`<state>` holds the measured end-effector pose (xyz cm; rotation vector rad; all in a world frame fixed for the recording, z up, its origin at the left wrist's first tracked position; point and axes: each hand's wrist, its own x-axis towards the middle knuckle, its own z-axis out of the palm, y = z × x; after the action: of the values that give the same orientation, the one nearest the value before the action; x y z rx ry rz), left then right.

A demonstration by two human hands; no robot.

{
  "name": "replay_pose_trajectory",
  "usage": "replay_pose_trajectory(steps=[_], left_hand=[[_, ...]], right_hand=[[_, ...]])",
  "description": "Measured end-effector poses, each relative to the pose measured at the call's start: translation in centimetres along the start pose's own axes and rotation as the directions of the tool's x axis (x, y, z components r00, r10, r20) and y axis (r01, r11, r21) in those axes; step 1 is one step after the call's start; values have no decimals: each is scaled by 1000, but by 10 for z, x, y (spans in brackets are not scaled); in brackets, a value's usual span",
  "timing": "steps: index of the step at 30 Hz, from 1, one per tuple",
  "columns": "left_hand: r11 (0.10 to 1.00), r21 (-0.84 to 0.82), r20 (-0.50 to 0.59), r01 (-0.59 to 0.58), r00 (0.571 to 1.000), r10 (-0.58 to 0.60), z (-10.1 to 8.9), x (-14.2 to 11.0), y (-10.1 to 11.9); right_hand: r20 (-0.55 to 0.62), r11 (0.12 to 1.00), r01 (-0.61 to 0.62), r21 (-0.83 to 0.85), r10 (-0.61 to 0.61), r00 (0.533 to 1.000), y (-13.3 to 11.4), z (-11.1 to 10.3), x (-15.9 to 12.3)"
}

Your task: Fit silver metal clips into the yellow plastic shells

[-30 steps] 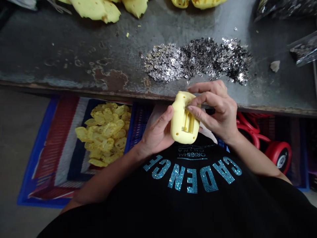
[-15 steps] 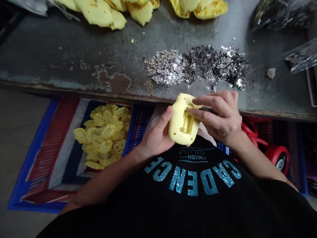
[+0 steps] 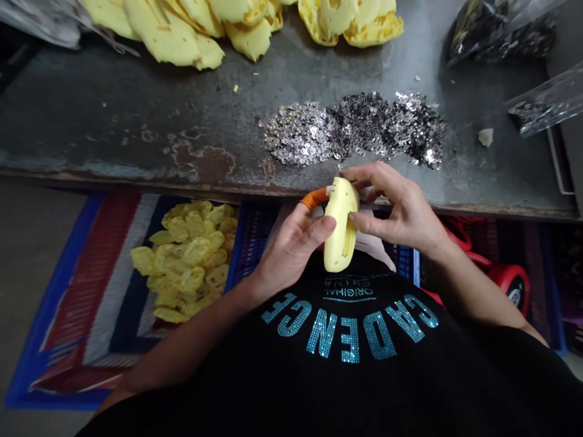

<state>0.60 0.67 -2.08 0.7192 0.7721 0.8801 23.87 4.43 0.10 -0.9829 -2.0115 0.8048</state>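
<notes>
Both hands hold one yellow plastic shell [image 3: 340, 224] just below the table's front edge, turned nearly edge-on to me. My left hand [image 3: 294, 246] grips its left side, thumb on the face; the index finger wears an orange cot. My right hand [image 3: 397, 209] pinches its upper right side with thumb and fingers. A heap of small shiny metal pieces [image 3: 355, 127] lies on the grey table [image 3: 136, 121] just beyond the hands.
More yellow shells [image 3: 191, 24] are piled at the table's far edge. A blue crate [image 3: 59, 291] lined with striped sacking holds several flat yellow parts [image 3: 186, 258] at lower left. Clear bags [image 3: 537, 103] lie far right. A red object [image 3: 510, 279] sits under the table.
The shell has been rotated from face-up to nearly edge-on. My right fingers shifted from its open cavity to its top edge. The view tilted, showing more of the far table.
</notes>
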Motion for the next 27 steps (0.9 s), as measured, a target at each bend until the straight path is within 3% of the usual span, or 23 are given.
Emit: replay_pose_trajectory(steps=[7, 15, 18, 22, 27], left_hand=[[989, 143, 47, -35, 998, 28, -16, 0, -4], [967, 255, -46, 14, 999, -2, -35, -2, -6], [983, 169, -52, 67, 997, -59, -47, 2, -14], [995, -83, 8, 62, 998, -61, -52, 8, -13], [948, -159, 172, 275, 953, -248, -58, 8, 3]], right_hand=[[-119, 988, 3, -155, -21, 993, 7, 16, -7], [-194, 969, 0, -248, -50, 980, 12, 27, -10], [-198, 962, -13, -273, -43, 979, 10, 29, -10], [-162, 968, -4, -251, -37, 986, 2, 35, -4], [-20, 979, 37, -201, -42, 999, 0, 37, 1]])
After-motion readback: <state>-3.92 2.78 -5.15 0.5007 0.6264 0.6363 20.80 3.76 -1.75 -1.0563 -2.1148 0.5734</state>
